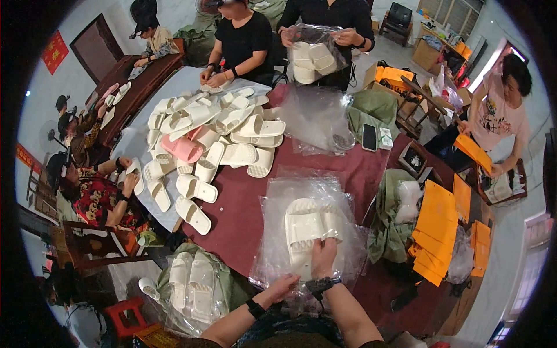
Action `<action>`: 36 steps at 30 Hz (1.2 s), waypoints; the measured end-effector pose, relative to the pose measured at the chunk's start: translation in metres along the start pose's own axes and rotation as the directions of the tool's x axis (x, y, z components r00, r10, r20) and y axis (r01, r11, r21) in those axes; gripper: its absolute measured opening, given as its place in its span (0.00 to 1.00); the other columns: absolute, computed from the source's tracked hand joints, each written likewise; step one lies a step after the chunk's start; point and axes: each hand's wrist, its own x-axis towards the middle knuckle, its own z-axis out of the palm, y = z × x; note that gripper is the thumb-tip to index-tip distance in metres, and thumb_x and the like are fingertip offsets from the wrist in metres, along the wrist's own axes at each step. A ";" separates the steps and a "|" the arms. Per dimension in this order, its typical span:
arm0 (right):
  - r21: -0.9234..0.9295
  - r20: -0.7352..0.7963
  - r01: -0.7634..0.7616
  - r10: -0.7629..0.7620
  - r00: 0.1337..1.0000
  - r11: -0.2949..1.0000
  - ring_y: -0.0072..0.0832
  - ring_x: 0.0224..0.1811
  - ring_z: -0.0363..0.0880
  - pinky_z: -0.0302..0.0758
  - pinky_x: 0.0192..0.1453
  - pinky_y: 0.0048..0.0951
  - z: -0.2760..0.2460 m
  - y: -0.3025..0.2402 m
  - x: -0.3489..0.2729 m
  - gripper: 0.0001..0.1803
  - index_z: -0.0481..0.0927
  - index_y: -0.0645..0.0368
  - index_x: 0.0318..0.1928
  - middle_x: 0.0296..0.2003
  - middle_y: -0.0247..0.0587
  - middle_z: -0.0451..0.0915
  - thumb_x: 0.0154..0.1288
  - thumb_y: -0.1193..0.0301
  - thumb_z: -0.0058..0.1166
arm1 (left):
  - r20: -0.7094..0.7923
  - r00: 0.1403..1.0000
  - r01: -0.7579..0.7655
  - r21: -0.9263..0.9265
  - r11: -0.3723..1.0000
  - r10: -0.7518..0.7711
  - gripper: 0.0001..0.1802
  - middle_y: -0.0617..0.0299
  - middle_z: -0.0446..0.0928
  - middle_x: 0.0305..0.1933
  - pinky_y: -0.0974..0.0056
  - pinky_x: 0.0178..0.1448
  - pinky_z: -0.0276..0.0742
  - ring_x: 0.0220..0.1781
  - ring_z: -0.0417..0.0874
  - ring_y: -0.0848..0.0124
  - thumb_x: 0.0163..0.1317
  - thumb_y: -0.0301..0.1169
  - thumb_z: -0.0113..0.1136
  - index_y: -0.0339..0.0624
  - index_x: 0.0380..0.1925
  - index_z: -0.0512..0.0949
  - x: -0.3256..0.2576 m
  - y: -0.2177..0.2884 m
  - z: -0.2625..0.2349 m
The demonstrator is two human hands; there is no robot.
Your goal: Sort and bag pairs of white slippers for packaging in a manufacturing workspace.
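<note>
A pair of cream slippers [307, 227] lies stacked inside a clear plastic bag [278, 203] on the dark red table [243, 214] in front of me. My right hand [324, 256] grips the near end of the slippers through the bag. My left hand [280, 287] pinches the bag's near edge at the table's rim. Both wrists wear dark bands. More clear bags lie flat under this one.
A heap of cream slippers [214, 133] with one pink pair [183, 148] covers the table's far left. Several people sit or stand around it; one at the far side holds a bagged pair [310, 58]. Orange envelopes [435, 226] lie right. Bagged slippers [191, 284] rest low left. A phone [369, 137] lies on the table.
</note>
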 end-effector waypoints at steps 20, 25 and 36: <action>0.231 0.489 -0.064 -0.059 0.870 0.971 0.49 0.56 0.72 0.71 0.58 0.42 0.040 0.061 -0.028 0.34 0.56 0.61 0.68 0.54 0.55 0.71 0.63 0.76 0.52 | -0.424 0.708 -0.109 0.724 0.681 0.564 0.50 0.45 0.78 0.41 0.58 0.48 0.74 0.44 0.78 0.57 0.49 0.52 0.69 0.30 0.63 0.58 0.019 0.042 -0.003; 0.170 0.640 0.184 -0.250 0.726 0.968 0.47 0.59 0.70 0.72 0.60 0.37 0.023 0.070 -0.027 0.37 0.54 0.58 0.70 0.60 0.57 0.66 0.60 0.81 0.51 | -0.454 0.767 -0.370 0.265 0.891 0.453 0.40 0.52 0.78 0.45 0.65 0.48 0.73 0.44 0.79 0.66 0.55 0.34 0.66 0.30 0.64 0.60 0.050 0.026 -0.019; 0.094 0.865 0.042 -0.102 0.491 0.995 0.34 0.52 0.76 0.75 0.52 0.34 -0.087 0.031 -0.059 0.19 0.74 0.63 0.54 0.53 0.50 0.75 0.65 0.69 0.53 | -0.590 0.653 -0.533 0.089 0.842 0.476 0.07 0.68 0.72 0.32 0.70 0.42 0.67 0.35 0.69 0.77 0.62 0.29 0.52 0.38 0.37 0.75 0.044 0.051 -0.046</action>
